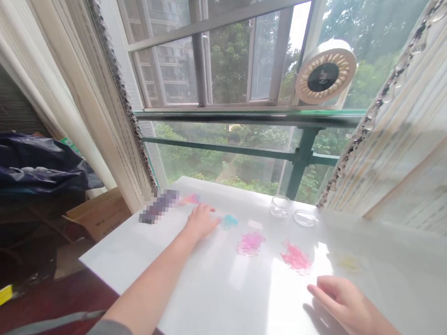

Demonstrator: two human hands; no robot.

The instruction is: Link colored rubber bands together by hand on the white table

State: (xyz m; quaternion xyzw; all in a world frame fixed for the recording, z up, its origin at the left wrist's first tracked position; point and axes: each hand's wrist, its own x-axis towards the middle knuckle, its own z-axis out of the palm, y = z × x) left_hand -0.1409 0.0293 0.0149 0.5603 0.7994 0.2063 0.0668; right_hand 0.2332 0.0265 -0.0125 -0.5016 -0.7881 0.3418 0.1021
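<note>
My left hand (202,222) reaches over the far left part of the white table (202,302), its fingers apart, between a small pink and orange pile (191,199) and a teal pile (229,221). Right of these lie a purple pile (251,243) and a pinkish-red pile (296,257) of thin pieces. My right hand (342,305) hovers or rests near the red pile, thumb and curled fingers close to each other; whether they hold anything is hidden. A pale yellow pile (349,263) lies beyond it.
A clear round container (280,206) and a clear round dish or lid (305,218) stand at the back edge. A blurred dark object (159,206) lies at the far left. A round fan (326,74) is by the window. A cardboard box (98,213) is left of the table.
</note>
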